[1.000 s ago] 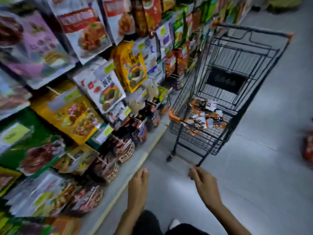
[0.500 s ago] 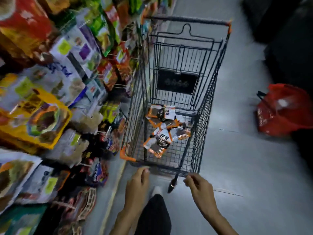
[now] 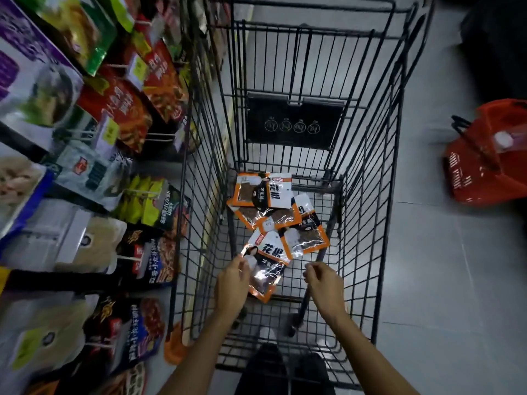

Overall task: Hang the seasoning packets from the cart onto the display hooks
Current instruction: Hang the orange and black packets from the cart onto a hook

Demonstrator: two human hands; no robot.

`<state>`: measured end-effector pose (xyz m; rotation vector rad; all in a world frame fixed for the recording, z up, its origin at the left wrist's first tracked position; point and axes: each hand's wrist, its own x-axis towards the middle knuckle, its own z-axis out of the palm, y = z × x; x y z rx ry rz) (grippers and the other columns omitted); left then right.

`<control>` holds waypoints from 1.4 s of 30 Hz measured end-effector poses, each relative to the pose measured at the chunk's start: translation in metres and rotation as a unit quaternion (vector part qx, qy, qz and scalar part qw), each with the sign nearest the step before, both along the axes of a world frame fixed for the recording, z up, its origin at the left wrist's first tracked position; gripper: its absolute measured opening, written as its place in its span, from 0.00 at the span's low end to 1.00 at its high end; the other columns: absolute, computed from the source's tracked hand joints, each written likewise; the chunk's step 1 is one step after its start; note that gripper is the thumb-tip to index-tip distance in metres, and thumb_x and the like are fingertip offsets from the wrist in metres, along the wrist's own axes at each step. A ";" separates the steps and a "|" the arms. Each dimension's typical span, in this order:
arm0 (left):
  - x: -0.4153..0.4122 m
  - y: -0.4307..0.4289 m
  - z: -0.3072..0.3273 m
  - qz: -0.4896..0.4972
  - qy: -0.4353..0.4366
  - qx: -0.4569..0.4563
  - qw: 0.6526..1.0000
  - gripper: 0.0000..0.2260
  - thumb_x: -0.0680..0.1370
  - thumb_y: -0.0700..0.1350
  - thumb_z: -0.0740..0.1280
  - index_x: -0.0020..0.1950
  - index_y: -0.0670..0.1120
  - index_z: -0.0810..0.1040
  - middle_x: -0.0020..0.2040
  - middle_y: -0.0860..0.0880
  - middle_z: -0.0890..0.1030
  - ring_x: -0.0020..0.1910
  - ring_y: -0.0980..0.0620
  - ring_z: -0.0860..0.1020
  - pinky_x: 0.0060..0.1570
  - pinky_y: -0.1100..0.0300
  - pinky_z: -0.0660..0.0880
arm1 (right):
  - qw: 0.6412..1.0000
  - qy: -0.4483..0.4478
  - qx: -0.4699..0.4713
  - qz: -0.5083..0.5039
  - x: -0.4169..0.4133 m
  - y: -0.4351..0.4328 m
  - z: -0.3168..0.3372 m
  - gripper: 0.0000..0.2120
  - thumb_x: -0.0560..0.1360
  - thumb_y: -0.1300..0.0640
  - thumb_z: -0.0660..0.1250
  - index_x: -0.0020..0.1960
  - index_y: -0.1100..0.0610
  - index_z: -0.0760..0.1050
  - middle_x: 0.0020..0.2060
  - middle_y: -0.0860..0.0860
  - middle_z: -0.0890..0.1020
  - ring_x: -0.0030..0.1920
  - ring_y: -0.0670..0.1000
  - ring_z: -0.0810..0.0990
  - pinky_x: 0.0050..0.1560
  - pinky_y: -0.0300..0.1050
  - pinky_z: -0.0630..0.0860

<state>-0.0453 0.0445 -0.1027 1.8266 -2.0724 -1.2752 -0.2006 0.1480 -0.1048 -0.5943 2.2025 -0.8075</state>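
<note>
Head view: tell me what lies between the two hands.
In the head view, the nearest seasoning packet lies between the left hand and right hand, then bare cart mesh.

packets read "花椒", prob.; rest blurred.

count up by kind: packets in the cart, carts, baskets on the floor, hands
seasoning packets in the cart: 5 showing, overlapped, so maybe more
cart: 1
red basket on the floor: 1
hands: 2, left hand at the nearest packet, right hand holding nothing
total: 9
</note>
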 end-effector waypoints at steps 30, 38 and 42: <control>-0.023 -0.051 -0.162 0.087 -0.044 0.190 0.977 0.27 0.62 0.37 0.80 0.59 0.37 0.76 0.56 0.41 0.79 0.56 0.42 0.77 0.52 0.50 0.77 | 0.973 -0.015 0.189 -0.133 -0.073 -0.089 -0.162 0.24 0.62 0.54 0.81 0.53 0.61 0.78 0.50 0.57 0.82 0.45 0.54 0.80 0.39 0.43 0.75; -0.005 -0.042 -0.136 0.166 0.054 0.298 0.938 0.12 0.71 0.29 0.71 0.54 0.37 0.78 0.47 0.41 0.80 0.40 0.48 0.78 0.32 0.65 0.76 | 0.955 -0.158 0.160 -0.196 -0.055 -0.035 -0.134 0.20 0.63 0.68 0.78 0.54 0.67 0.80 0.50 0.63 0.83 0.52 0.62 0.82 0.56 0.58 0.78; -0.003 -0.036 -0.111 0.177 0.063 0.277 0.942 0.13 0.75 0.33 0.68 0.59 0.38 0.75 0.49 0.45 0.77 0.48 0.47 0.75 0.40 0.59 0.74 | 0.971 -0.097 0.163 -0.143 -0.039 -0.018 -0.100 0.18 0.64 0.64 0.78 0.53 0.64 0.81 0.48 0.58 0.84 0.47 0.56 0.82 0.48 0.47 0.77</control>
